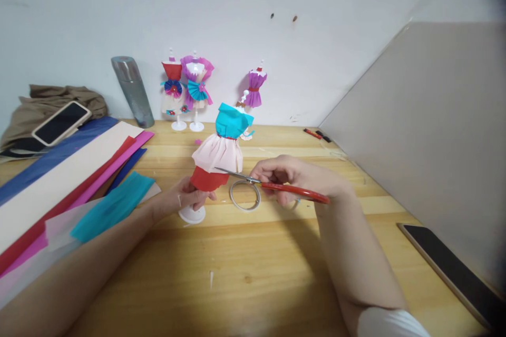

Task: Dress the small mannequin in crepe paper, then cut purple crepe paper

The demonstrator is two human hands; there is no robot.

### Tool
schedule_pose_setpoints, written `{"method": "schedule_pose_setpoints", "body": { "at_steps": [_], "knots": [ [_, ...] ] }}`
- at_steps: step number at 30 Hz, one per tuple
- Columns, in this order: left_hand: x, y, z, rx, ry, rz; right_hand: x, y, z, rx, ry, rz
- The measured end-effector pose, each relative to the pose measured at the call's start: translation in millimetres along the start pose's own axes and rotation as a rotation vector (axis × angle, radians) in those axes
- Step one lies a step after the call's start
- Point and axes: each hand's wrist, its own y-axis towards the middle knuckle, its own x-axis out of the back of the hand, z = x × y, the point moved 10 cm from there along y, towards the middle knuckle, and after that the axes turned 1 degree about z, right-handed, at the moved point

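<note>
A miniature dress form (192,214) leans to the right over the table, dressed in crepe paper: a turquoise top (233,121), a pale pink skirt (219,154) and a red layer (208,179) beneath it. My left hand (193,193) is closed around the form's lower part, just under the red layer. In my right hand (286,176) is a pair of red-handled scissors (294,189). Their blades point left, and the tips lie at the lower edge of the pink skirt. Behind the scissors, a roll of tape (245,208) rests on the table.
Several dressed mini forms (195,92) stand along the wall near a steel flask (132,89). Crepe paper strips (71,179) cover the left side, with a phone (61,124) on brown cloth (85,96). Another phone (446,268) lies right, by a grey partition (435,131).
</note>
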Motion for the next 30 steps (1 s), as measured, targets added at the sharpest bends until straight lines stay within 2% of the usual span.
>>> {"method": "schedule_pose_setpoints", "body": {
  "at_steps": [6, 16, 23, 30],
  "knots": [
    [-0.3, 1.1, 12.0, 0.055, 0.01, 0.027, 1.8, -1.2, -0.9, 0.003, -0.022, -0.003],
    [3.2, -0.1, 11.9, 0.089, 0.037, -0.029, 3.7, -6.2, -1.4, -0.003, -0.046, -0.013],
    [3.4, 1.0, 13.4, 0.094, 0.06, -0.03, -7.3, -2.2, 3.6, 0.038, -0.025, 0.068],
    [3.3, -1.0, 17.8, 0.12, 0.026, -0.062, -7.0, -1.4, 2.3, 0.037, -0.081, 0.086]
  ]
}}
